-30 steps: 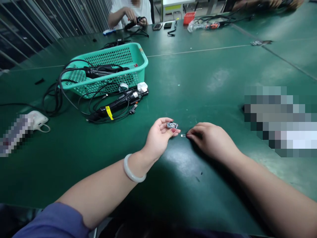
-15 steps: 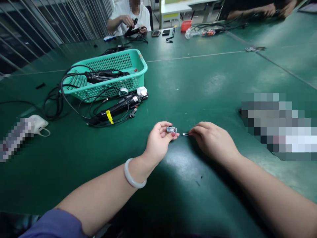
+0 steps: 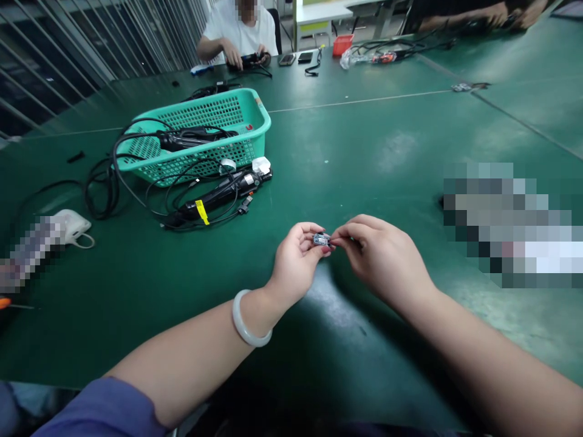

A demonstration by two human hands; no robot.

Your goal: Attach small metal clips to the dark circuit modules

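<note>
My left hand (image 3: 296, 258), with a pale bangle (image 3: 248, 320) on its wrist, pinches a small grey rectangular part (image 3: 321, 240) between thumb and fingers. The part looks like a tiny housing or circuit board with detail on its face; I cannot tell which. From the right, my right hand (image 3: 380, 255) reaches it, thumb and forefinger pinched together at the part's right end. Whatever those fingertips hold is mostly hidden now. Both hands are just above the green table.
A green basket (image 3: 262, 130) holds black devices with cables. Before it lies a black handheld device (image 3: 218, 197) with a yellow tag. An orange-handled tool (image 3: 5, 302) is at the left edge. Blurred-out items lie left and right. Across the table (image 3: 387, 182), a person (image 3: 237, 36) handles black equipment.
My right hand has moved left, bringing the small thin metal piece in its fingertips to the grey part. My left hand has shifted slightly right. The orange-handled tool has come into view.
</note>
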